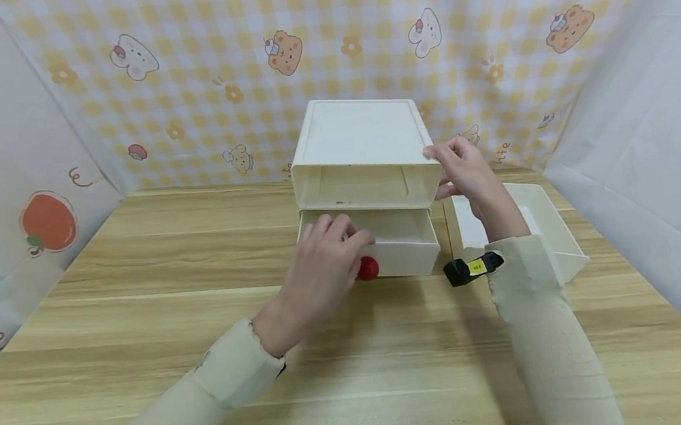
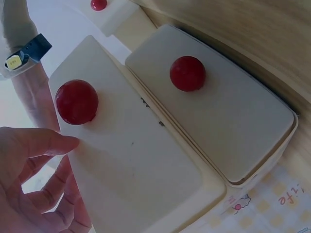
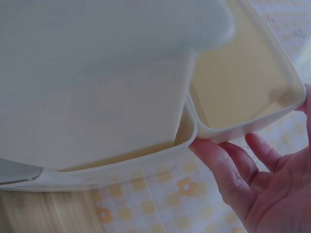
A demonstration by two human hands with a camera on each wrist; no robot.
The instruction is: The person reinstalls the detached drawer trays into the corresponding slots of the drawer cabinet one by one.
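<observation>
Our left hand grasps a boxy white plastic drawer; our right hand grips its matching cabinet's three-o'clock side.

Off-white drawer; red knob; yellow-checked backdrop; wood-grained tabletop

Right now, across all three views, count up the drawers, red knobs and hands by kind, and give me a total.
Drawers: 3 (pulled-out drawer, closed drawer, loose drawer)
Red knobs: 3
Hands: 2 (left hand, right hand)
Total: 8
</observation>
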